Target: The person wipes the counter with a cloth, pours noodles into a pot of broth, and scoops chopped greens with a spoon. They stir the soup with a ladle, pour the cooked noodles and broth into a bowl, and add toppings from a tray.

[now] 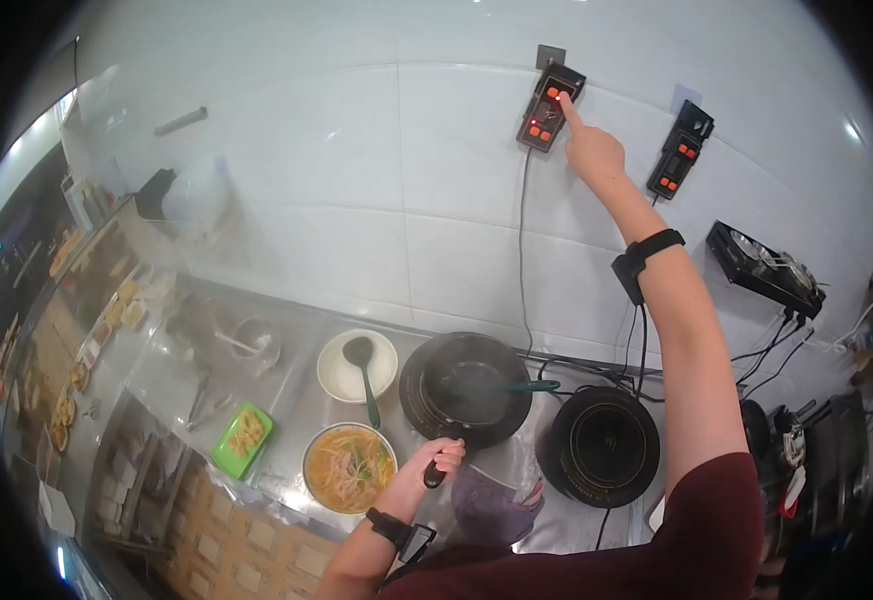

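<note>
My left hand (439, 462) is wrapped round the dark handle of a black pan (462, 420), which sits on a round black cooker (419, 378). A green-handled utensil (532, 386) leans in the pan, its far end hidden. High on the wall, my right hand (594, 150) holds nothing. Its index finger is stretched out and touches an orange button on a black control box (541, 118), where small red lights glow; the other fingers look curled. Left of the pan stand a bowl of noodle soup (342, 470) with greens and a white bowl (331, 378) with a dark green ladle (367, 372) across it.
A second cooker (605, 450) stands right of the pan, below another control box (681, 155). A green tray (230, 458) of yellowish food lies left of the soup. Purple cloth (492, 510) lies at the counter's front. Cables (527, 280) hang down the wall.
</note>
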The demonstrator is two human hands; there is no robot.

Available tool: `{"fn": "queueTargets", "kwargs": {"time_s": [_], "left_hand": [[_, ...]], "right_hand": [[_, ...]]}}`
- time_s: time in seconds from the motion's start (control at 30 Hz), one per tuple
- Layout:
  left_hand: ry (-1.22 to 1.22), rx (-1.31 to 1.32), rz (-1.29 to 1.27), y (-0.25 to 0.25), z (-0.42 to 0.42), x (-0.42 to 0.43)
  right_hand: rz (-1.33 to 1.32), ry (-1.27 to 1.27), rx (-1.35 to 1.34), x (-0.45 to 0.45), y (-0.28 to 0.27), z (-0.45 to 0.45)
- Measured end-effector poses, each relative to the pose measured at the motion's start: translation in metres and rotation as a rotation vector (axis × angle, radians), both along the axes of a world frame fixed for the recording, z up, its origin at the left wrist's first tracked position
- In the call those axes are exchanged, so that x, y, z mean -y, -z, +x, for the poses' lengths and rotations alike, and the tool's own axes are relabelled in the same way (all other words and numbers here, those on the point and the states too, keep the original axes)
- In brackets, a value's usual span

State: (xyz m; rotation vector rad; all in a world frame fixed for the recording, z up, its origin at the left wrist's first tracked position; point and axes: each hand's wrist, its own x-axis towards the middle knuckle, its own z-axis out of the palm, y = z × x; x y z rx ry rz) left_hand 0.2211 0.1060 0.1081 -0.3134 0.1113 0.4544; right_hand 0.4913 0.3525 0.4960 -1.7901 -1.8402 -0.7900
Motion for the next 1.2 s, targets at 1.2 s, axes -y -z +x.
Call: {"fn": "queueTargets", "kwargs": {"time_s": [1.2], "left_hand": [[-0.509, -2.609, -0.028, 0.235, -0.545, 0.074]], "right_hand": [[-1.292, -0.427, -0.019, 0.388, 0.454, -0.144]]}}
